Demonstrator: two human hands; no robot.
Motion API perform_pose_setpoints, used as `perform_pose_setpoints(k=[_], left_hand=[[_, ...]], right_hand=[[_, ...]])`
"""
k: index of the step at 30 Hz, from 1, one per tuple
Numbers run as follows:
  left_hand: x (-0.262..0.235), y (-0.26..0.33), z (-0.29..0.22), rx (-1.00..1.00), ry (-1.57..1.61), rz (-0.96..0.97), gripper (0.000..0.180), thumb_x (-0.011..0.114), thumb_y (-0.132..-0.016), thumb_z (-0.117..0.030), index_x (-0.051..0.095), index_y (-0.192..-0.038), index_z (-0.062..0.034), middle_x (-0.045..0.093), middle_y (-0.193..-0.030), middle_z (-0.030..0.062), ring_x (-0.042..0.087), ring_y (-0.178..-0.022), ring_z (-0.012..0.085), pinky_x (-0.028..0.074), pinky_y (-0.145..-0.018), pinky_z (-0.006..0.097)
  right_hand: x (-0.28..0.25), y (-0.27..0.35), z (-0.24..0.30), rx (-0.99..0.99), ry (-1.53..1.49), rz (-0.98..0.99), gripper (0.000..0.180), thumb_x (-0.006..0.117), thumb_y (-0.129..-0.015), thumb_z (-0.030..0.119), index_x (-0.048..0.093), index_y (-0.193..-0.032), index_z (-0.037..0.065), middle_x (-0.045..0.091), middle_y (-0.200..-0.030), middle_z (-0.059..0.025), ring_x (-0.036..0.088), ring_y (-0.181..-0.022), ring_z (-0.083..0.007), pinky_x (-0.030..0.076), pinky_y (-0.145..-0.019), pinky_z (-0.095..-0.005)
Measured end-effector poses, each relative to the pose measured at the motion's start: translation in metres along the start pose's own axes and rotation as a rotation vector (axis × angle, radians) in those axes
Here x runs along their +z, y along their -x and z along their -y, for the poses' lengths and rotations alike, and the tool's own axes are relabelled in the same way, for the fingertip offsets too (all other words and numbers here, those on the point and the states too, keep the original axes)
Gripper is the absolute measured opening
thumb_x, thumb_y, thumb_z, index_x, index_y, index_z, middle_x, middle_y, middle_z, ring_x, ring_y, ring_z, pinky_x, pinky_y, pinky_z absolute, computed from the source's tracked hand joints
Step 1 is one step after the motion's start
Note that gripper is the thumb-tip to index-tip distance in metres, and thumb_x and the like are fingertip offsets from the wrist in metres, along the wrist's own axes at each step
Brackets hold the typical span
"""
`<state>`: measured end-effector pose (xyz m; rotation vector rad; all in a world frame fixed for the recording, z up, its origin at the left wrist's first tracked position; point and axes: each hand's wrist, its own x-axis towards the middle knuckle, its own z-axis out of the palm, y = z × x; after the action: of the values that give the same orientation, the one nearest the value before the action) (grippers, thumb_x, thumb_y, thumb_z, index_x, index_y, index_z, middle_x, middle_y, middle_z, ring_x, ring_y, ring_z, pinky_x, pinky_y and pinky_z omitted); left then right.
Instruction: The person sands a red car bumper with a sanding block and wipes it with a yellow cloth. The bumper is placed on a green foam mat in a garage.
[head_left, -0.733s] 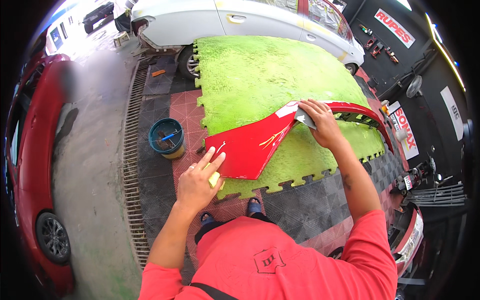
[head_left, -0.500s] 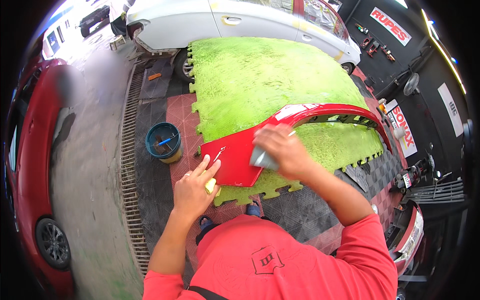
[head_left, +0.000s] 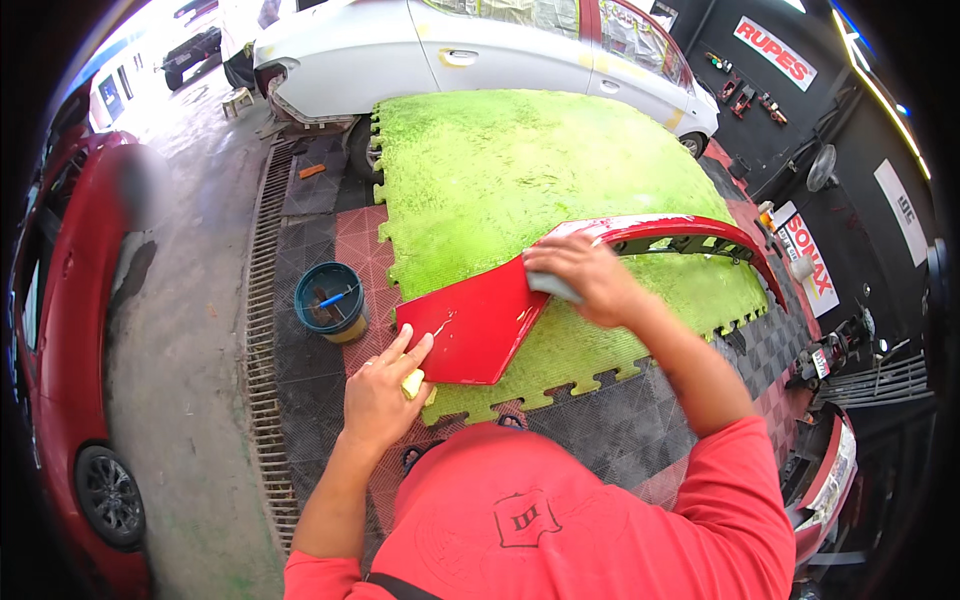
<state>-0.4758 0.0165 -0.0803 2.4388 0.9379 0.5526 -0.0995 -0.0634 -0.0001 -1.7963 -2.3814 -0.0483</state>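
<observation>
A glossy red car fender (head_left: pixel 470 320) with a long wheel arch lies across a bright green foam mat (head_left: pixel 500 150). Pale chipped marks show near its left end. My right hand (head_left: pixel 590 275) is closed over a flat grey sanding pad (head_left: pixel 552 287) and presses it to the fender where the flat part meets the arch. At the fender's left edge, my left hand (head_left: pixel 385 392) rests its outstretched fingertips on the paint. A yellow sponge (head_left: pixel 412 384) is tucked in that hand, under the fingers and partly hidden.
A bucket (head_left: pixel 330 300) holding a blue-handled tool stands left of the mat. Behind it runs a floor drain grate (head_left: pixel 265 330). A white car (head_left: pixel 500 45) with masked windows is parked beyond the mat, a red car (head_left: pixel 70 350) at far left. A red bumper (head_left: pixel 825 480) lies at right.
My right hand has slid the grey pad slightly right and up along the fender. My left hand stays at the left edge with the yellow sponge. The view has shifted slightly.
</observation>
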Motion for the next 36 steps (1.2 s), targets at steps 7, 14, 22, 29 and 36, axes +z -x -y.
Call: perform_pose_setpoints(k=[7,14,22,29,36], left_hand=[[0.001,-0.001,-0.002,-0.007,0.023,-0.007,0.065,0.087,-0.087,-0.021,0.072,-0.151,-0.0222,0.066,-0.157,0.0185,0.072,-0.133,0.0386,0.058,-0.112,0.047],[0.0,0.001,-0.005,-0.036,0.034,-0.014,0.063,0.087,-0.088,-0.02,0.073,-0.15,-0.0222,0.066,-0.157,0.0186,0.071,-0.134,0.038,0.057,-0.114,0.046],[0.002,-0.001,-0.003,-0.081,0.063,0.02,0.066,0.086,-0.087,-0.019,0.072,-0.151,-0.0231,0.064,-0.161,0.0153,0.069,-0.137,0.0353,0.057,-0.115,0.046],[0.008,0.003,0.001,-0.064,0.075,-0.028,0.067,0.086,-0.087,-0.018,0.071,-0.152,-0.0241,0.062,-0.163,0.0132,0.07,-0.136,0.0348,0.057,-0.114,0.045],[0.01,0.002,0.004,-0.063,0.082,-0.004,0.064,0.087,-0.087,-0.02,0.073,-0.15,-0.0233,0.061,-0.164,0.0128,0.071,-0.134,0.0356,0.058,-0.113,0.046]], right_hand=[[-0.005,0.01,-0.041,0.169,0.051,-0.031,0.056,0.066,-0.093,0.002,0.064,-0.149,0.011,0.065,-0.157,-0.0138,0.053,-0.154,-0.034,0.039,-0.13,-0.0546],[-0.022,0.014,-0.06,0.165,0.018,-0.027,0.036,0.058,-0.113,0.025,0.069,-0.146,0.013,0.069,-0.151,-0.0111,0.057,-0.149,-0.0342,0.042,-0.126,-0.0517],[0.018,-0.037,0.038,-0.132,-0.119,0.063,0.061,0.072,-0.089,0.007,0.067,-0.15,0.013,0.069,-0.154,-0.0084,0.056,-0.151,-0.0346,0.044,-0.126,-0.0506],[-0.014,-0.02,0.011,-0.142,-0.015,0.129,0.057,0.066,-0.095,0.011,0.065,-0.152,0.008,0.065,-0.159,-0.0136,0.054,-0.154,-0.0343,0.042,-0.125,-0.0533],[0.037,-0.101,0.09,-0.33,-0.127,0.319,0.063,0.063,-0.094,0.011,0.06,-0.156,0.002,0.061,-0.161,-0.0216,0.055,-0.152,-0.0376,0.04,-0.128,-0.0515]])
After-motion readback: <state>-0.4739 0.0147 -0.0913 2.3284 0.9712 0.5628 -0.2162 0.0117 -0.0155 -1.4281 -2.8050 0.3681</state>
